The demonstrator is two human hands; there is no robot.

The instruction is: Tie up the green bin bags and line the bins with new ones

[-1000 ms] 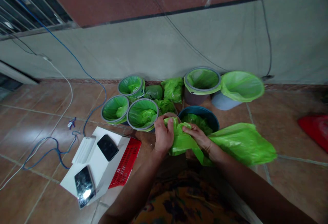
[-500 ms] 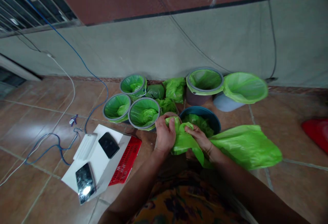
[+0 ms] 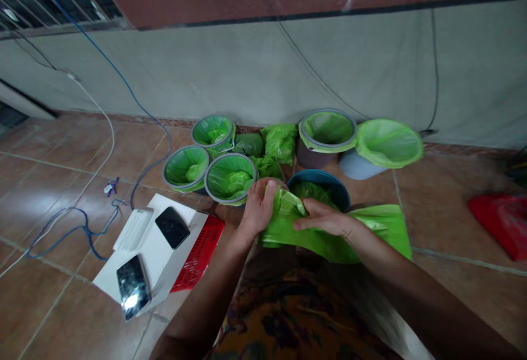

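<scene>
A bright green plastic bag (image 3: 284, 223) stretches across in front of me, its loose end spreading right beneath my right forearm. My left hand (image 3: 259, 206) is closed on the bag's left end, thumb on top. Against the bag's upper middle lies my right hand (image 3: 323, 217), thumb and fingers stretched out and apart; some fingertips are hidden. Just behind the hands stands a blue bin (image 3: 346, 198) with green plastic inside. To the left are grey-rimmed bins lined in green, the nearest being a lined bin (image 3: 218, 176) close to my left hand.
By the wall stand a dark lined bin (image 3: 315, 157) and a tilted light-blue bin (image 3: 358, 165). Bundled green bags (image 3: 280, 143) sit between the bins. At left, a white box (image 3: 164, 261) carries two phones and lies over a red basket (image 3: 201, 256). A blue cable (image 3: 152, 168) crosses the tiles.
The bag has gone from bunched between both hands to flatter and more spread out. My right hand's fingers have straightened from a pinch. The bag's right end has drawn in leftward.
</scene>
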